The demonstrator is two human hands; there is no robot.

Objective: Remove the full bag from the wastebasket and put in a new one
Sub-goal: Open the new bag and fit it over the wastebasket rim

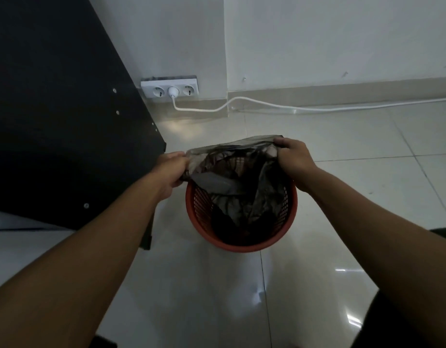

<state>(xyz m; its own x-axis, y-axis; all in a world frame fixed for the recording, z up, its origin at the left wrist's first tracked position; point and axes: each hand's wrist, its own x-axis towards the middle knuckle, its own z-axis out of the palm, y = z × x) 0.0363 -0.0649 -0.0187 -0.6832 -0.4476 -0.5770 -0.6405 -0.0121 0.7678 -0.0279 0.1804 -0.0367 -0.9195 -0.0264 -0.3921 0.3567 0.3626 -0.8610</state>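
Stretching between left hand (172,171) and right hand (293,159) (both gripping): bag (232,172).

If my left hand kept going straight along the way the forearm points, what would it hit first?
The left hand points up and to the right, so it would probably push straight into the dark bag it already grips above the red wastebasket. Past that lies the right hand, though depth is hard to judge.

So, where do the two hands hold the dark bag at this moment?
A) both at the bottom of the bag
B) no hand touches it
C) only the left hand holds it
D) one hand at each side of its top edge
D: the left hand and the right hand each grip one side of the bag top, above the red wastebasket.
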